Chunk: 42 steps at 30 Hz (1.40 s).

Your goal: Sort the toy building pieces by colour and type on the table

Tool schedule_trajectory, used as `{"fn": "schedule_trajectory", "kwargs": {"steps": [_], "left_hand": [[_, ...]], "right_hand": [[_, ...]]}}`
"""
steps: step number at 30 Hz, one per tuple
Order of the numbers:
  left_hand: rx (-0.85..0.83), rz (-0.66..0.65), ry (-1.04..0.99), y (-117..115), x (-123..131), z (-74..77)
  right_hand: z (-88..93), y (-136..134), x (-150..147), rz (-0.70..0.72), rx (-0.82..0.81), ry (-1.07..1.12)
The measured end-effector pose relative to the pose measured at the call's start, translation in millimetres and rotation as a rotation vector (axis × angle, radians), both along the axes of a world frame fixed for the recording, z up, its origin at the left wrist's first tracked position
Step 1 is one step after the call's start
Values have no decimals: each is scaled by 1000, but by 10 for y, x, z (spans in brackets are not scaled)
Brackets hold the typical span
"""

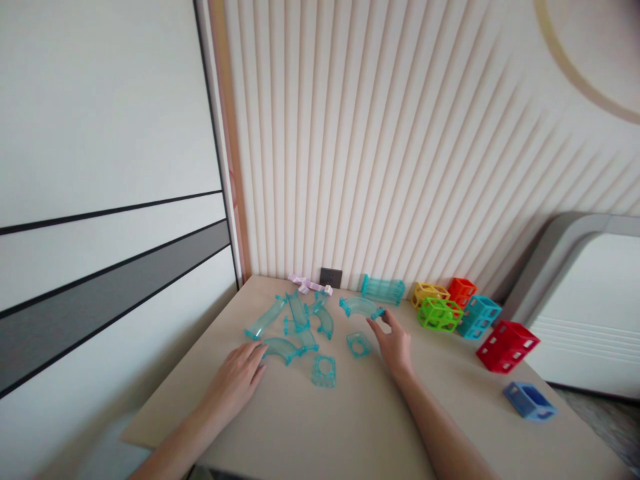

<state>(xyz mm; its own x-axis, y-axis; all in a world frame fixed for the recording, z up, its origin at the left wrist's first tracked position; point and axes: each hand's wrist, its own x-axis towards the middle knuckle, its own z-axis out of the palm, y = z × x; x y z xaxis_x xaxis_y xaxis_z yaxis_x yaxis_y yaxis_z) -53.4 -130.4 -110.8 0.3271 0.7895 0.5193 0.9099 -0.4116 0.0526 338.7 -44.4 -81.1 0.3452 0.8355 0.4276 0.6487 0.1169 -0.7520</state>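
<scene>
A curved translucent teal track piece (pixel 361 306) is pinched at its right end by my right hand (pixel 394 343), thumb and fingers closed on it. My left hand (pixel 237 375) rests low over the table with fingers stretched out. Its fingertips reach the left end of another curved teal track piece (pixel 281 348) and seem to touch it; the thumb is apart from it. Behind lie several more teal track pieces, among them a straight one (pixel 268 317). Two square teal pieces with round holes, a nearer one (pixel 325 371) and a farther one (pixel 359 345), lie between my hands.
Along the right of the table (pixel 350 427) stand yellow (pixel 429 294), green (pixel 440 313), orange (pixel 461 292), teal (pixel 479 317), red (pixel 507 347) and blue (pixel 530 401) open-frame blocks. A ribbed teal piece (pixel 383 289) and lilac pieces (pixel 310 285) lie near the wall socket (pixel 331 277).
</scene>
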Motion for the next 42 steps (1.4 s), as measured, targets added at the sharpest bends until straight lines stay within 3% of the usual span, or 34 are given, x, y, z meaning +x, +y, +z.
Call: {"fn": "schedule_trajectory", "kwargs": {"steps": [6, 12, 16, 21, 27, 35, 42], "left_hand": [[-37, 6, -40, 108, 113, 186], [-185, -6, -165, 540, 429, 424], [-333, -58, -222, 775, 541, 378], [-365, -76, -279, 855, 560, 253], [-267, -134, -367, 845, 542, 192], [-123, -95, -466, 791, 601, 129], [-139, -75, -501, 749, 646, 121]], "right_hand": [[11, 18, 47, 7, -17, 32], [-26, 38, 76, 9, -32, 41], [-43, 47, 70, 20, -43, 17], [-67, 66, 71, 16, -56, 12], [-73, 67, 68, 12, -63, 7], [-26, 44, 54, 4, -47, 9], [-43, 43, 59, 15, -11, -3]]}}
